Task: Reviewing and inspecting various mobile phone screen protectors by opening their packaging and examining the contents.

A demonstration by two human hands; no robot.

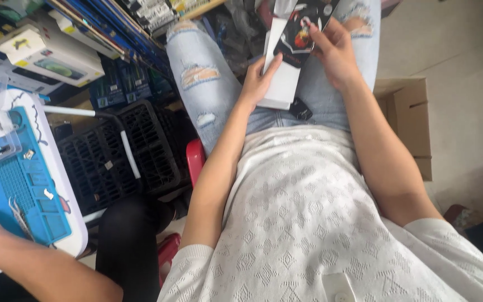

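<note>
The left hand [258,78] and right hand [334,50] both grip a flat white-and-black printed cardboard package [289,53] over the lap (fingers closed on its edges).

A blue work mat [29,196] with small tools lies on the white table [65,184].

Glossy card package [294,39]; ripped denim jeans [208,84]; knit cotton top [297,223]; matt plastic crate [113,151]
</note>
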